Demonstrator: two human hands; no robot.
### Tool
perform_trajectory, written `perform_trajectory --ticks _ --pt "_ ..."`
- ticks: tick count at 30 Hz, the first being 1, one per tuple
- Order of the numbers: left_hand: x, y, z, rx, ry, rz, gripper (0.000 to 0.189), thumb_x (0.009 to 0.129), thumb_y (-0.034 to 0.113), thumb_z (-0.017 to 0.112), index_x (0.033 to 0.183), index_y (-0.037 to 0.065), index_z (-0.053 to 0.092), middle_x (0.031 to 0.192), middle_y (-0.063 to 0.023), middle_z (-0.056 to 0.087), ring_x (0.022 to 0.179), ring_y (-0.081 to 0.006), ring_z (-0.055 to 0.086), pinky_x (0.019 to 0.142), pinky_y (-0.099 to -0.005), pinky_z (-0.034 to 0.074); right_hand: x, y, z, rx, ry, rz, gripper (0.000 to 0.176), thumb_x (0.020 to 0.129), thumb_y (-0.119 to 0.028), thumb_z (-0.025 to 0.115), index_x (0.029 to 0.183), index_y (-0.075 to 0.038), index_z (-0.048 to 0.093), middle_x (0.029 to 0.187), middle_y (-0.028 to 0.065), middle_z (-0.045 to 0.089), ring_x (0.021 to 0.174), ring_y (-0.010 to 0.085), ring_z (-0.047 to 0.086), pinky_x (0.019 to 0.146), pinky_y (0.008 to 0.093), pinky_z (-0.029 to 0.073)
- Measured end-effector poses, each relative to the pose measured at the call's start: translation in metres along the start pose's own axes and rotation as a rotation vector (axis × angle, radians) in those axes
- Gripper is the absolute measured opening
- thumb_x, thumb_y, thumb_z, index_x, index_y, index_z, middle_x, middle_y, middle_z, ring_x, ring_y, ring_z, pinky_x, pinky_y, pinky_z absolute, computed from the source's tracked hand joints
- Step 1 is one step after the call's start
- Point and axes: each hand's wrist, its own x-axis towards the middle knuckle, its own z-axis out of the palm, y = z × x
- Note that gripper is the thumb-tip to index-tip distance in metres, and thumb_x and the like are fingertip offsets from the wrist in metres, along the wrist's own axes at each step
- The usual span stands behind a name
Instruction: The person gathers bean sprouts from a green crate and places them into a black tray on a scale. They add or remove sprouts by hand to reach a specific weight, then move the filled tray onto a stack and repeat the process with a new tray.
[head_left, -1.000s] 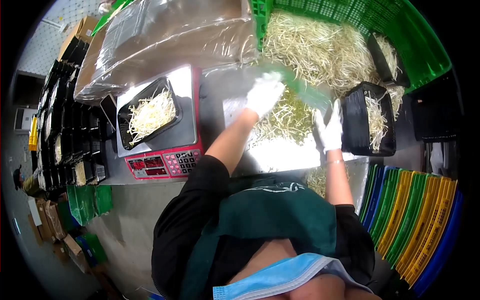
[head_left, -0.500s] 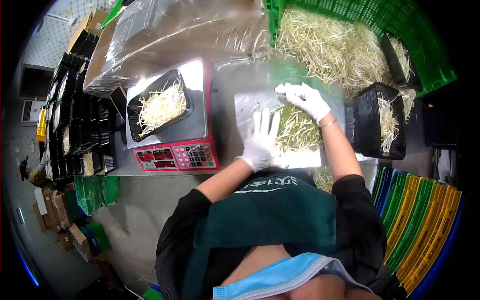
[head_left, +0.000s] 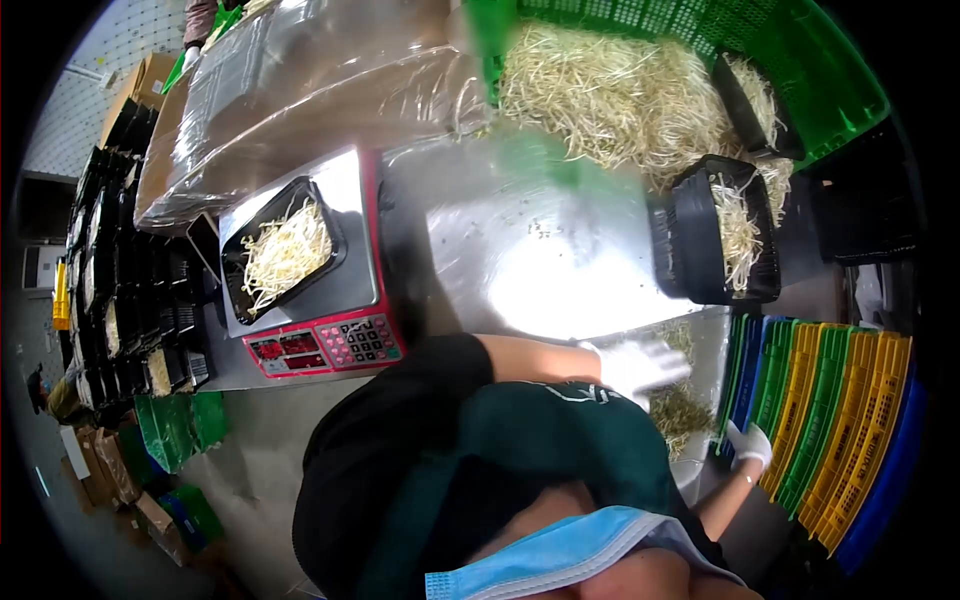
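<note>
My left hand (head_left: 642, 368), in a white glove and blurred by motion, stretches past the table's front edge with its fingers extended. It holds nothing that I can see. Below it lie loose greenish sprout scraps (head_left: 682, 415) in a pale, plastic-looking container (head_left: 708, 375). My right hand (head_left: 750, 446), also gloved, is low on the right beside the stacked crates (head_left: 800, 400). Its fingers are partly spread, with no object visible in them. A black tray of bean sprouts (head_left: 287, 250) rests on the red scale (head_left: 330, 345).
A green crate (head_left: 830, 100) at the back right holds a heap of bean sprouts (head_left: 615, 95). Nested black trays (head_left: 690, 240) stand at the table's right, sprouts in the front one. Filled black trays (head_left: 105, 270) are stacked at left. Plastic-wrapped cartons (head_left: 320, 90) stand behind the scale.
The greenish sprouts between my hands have left the tabletop. Both hands have moved right and toward me, past the front edge. The view has shifted.
</note>
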Motion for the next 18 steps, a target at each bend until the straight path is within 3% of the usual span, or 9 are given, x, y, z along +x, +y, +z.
perform_trajectory --ticks 1,3,4,7,9,11,12,15,18 --pt "-0.006 -0.004 -0.022 -0.075 0.02 -0.158 0.073 0.077 0.029 0.061 0.138 0.004 0.032 0.139 -0.0243 0.037 0.107 -0.0394 0.057 0.093 -0.0406 0.046 -0.026 -0.002 -0.033 0.103 -0.02 0.196 0.082 0.077 -0.067 0.055 0.126 -0.002 0.055 0.117 0.0254 0.06 0.113 0.0312 0.057 0.097 0.0346 0.044" --pt "-0.031 -0.025 -0.06 -0.102 0.166 -0.383 0.049 0.075 0.016 0.059 0.121 0.0 0.05 0.12 -0.0211 0.054 0.1 -0.0379 0.059 0.09 -0.0422 0.047 -0.021 0.013 -0.033 0.927 0.245 -0.195 0.05 0.09 -0.021 0.063 0.128 0.008 0.049 0.127 0.0201 0.056 0.118 0.0232 0.054 0.101 0.0315 0.04" --pt "-0.05 -0.037 -0.066 -0.049 0.293 -0.445 0.041 0.075 0.012 0.059 0.113 -0.001 0.054 0.11 -0.0193 0.059 0.098 -0.0369 0.059 0.089 -0.0429 0.048 -0.036 -0.006 -0.072 0.948 0.291 -0.331 0.045 0.092 -0.012 0.059 0.131 0.006 0.048 0.13 0.0164 0.055 0.119 0.0227 0.053 0.102 0.0337 0.04" --pt "-0.1 -0.061 -0.083 0.201 0.617 -0.526 0.046 0.079 0.014 0.058 0.122 -0.001 0.052 0.115 -0.0207 0.058 0.106 -0.0366 0.055 0.095 -0.0434 0.043 -0.055 -0.073 -0.171 0.94 0.55 -0.693 0.04 0.092 -0.006 0.056 0.131 0.004 0.049 0.127 0.0161 0.057 0.116 0.0213 0.056 0.1 0.0321 0.042" --pt "-0.122 -0.055 -0.098 0.275 0.661 -0.617 0.05 0.082 0.02 0.057 0.126 -0.002 0.049 0.121 -0.023 0.054 0.113 -0.0371 0.052 0.101 -0.0439 0.039 -0.078 -0.133 -0.24 0.985 0.526 -0.919 0.042 0.089 -0.009 0.06 0.129 0.004 0.051 0.124 0.0157 0.06 0.114 0.0217 0.058 0.098 0.0329 0.044" --pt "-0.139 -0.039 -0.107 0.516 0.587 -0.883 0.066 0.083 0.028 0.058 0.137 -0.005 0.038 0.133 -0.0239 0.046 0.123 -0.039 0.043 0.106 -0.0434 0.032 -0.08 -0.19 -0.297 0.544 0.745 -1.136 0.045 0.085 -0.016 0.066 0.126 0.0 0.055 0.116 0.0169 0.063 0.108 0.0237 0.061 0.095 0.0324 0.044" --pt "-0.145 -0.035 -0.103 0.524 0.601 -0.894 0.066 0.083 0.028 0.058 0.137 -0.005 0.038 0.133 -0.0239 0.046 0.123 -0.039 0.043 0.106 -0.0434 0.032 -0.075 -0.223 -0.319 0.548 0.66 -1.204 0.047 0.085 -0.021 0.067 0.127 -0.001 0.055 0.116 0.0161 0.064 0.109 0.0258 0.061 0.095 0.0325 0.044" --pt "-0.162 -0.037 -0.091 0.487 0.508 -0.941 0.07 0.084 0.034 0.057 0.139 -0.003 0.035 0.14 -0.0227 0.04 0.128 -0.0392 0.038 0.109 -0.0417 0.028 -0.029 -0.331 -0.372 0.197 0.784 -1.156 0.072 0.083 -0.055 0.061 0.129 0.0 0.051 0.126 0.0187 0.057 0.116 0.0321 0.055 0.1 0.0372 0.042" --pt "-0.164 -0.039 -0.095 0.377 0.496 -0.975 0.071 0.082 0.034 0.058 0.14 -0.001 0.035 0.14 -0.0206 0.041 0.129 -0.0361 0.037 0.109 -0.0397 0.029 0.001 -0.44 -0.414 0.277 0.681 -1.062 0.073 0.083 -0.055 0.061 0.127 0.003 0.052 0.127 0.0206 0.056 0.118 0.0323 0.054 0.101 0.0339 0.041"
